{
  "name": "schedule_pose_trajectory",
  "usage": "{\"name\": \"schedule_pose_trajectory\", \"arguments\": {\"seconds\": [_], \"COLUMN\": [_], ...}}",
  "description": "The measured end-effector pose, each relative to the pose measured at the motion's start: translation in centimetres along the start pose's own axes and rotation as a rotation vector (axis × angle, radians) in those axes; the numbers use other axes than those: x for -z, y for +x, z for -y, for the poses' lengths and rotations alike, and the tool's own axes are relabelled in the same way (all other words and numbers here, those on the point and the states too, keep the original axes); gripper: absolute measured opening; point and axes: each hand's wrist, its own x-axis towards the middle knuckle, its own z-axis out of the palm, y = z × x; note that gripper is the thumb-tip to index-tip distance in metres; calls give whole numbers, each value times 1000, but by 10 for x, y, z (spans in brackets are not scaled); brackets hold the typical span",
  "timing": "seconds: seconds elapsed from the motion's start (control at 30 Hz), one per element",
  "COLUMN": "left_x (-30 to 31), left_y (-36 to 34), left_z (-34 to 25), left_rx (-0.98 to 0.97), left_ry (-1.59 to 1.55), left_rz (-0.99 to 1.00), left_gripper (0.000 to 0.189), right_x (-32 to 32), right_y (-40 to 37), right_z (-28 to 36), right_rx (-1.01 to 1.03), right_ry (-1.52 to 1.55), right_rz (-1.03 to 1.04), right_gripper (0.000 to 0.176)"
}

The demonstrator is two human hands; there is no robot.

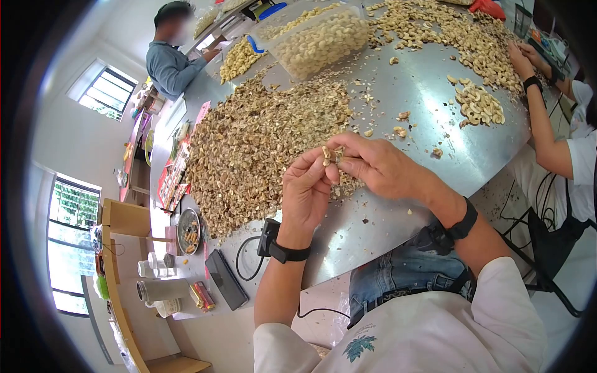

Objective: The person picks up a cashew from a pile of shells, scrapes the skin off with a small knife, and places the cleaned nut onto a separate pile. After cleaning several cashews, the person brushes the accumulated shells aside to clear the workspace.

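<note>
Steel counter (pixel 429 78) under a heap of nut bits (pixel 255 149), plastic tub (pixel 290 67) of cashews (pixel 326 45) beyond; pinching nut pieces (pixel 327 155) in left hand (pixel 307 191) and right hand (pixel 387 168).

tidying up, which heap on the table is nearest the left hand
The large brown heap of small pieces, right beside the left hand; the paler heaps are farther off.
</note>
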Motion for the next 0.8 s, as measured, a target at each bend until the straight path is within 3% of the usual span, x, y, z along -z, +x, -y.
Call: {"name": "schedule_pose_trajectory", "arguments": {"seconds": [0.17,0.37,0.47,0.8], "left_x": [2,3,3,-7], "left_y": [0,0,1,-2], "left_z": [2,3,3,0], "left_rx": [12,15,14,-24], "left_ry": [2,16,10,21], "left_rz": [4,18,11,-8], "left_gripper": [19,19,19,24], "right_x": [2,-5,-5,-4], "right_y": [-1,-1,-1,-1], "right_z": [0,-8,-12,-9], "right_rx": [4,264,278,210], "right_ry": [-89,-361,-450,-323], "right_rz": [-1,-142,-125,-171], "right_gripper": [27,34,37,31]}}
